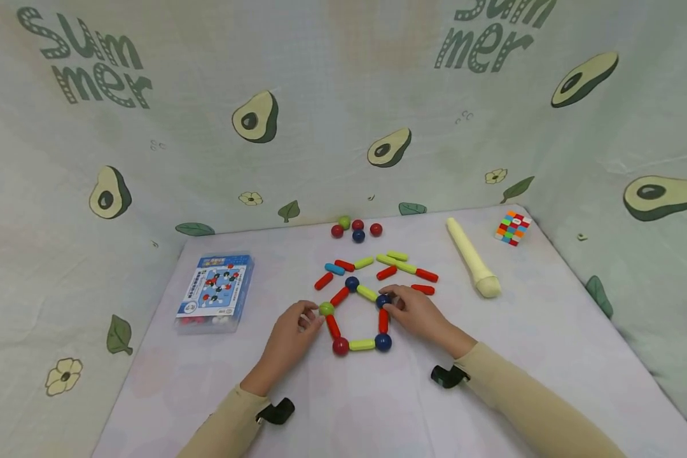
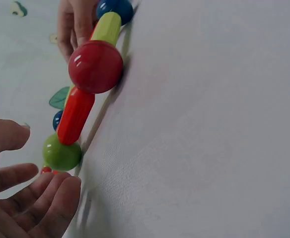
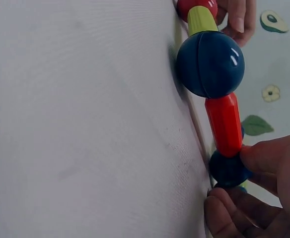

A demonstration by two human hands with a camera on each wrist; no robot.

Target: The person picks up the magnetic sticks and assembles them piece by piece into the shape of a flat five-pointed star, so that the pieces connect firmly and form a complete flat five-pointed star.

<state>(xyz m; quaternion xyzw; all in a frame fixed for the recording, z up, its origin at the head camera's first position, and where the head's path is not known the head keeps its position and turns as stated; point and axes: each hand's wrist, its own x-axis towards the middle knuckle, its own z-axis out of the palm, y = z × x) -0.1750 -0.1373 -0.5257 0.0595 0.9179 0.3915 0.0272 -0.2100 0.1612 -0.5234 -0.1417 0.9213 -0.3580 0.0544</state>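
On the table lies a five-sided ring of balls and short rods. Its left corner is a green ball (image 1: 326, 308), its lower left a red ball (image 1: 340, 346), and blue balls form the other corners. My right hand (image 1: 420, 315) pinches the right-hand blue ball (image 3: 228, 168) between thumb and fingers, where a red rod (image 3: 224, 124) joins it. Beside the green ball, my left hand (image 1: 291, 327) has its fingers loosely bent and spread, with the fingertips (image 2: 71, 184) right below the ball and the thumb apart from it. A yellow-green rod (image 1: 362, 345) makes the ring's near side.
Loose rods, red, blue and yellow-green (image 1: 397, 262), lie behind the ring. Farther back sit several balls (image 1: 358, 236). A boxed set (image 1: 214, 286) stands left; a pale yellow club-shaped stick (image 1: 472, 257) and a puzzle cube (image 1: 513, 228) lie right. Printed cloth (image 1: 320, 165) rises behind.
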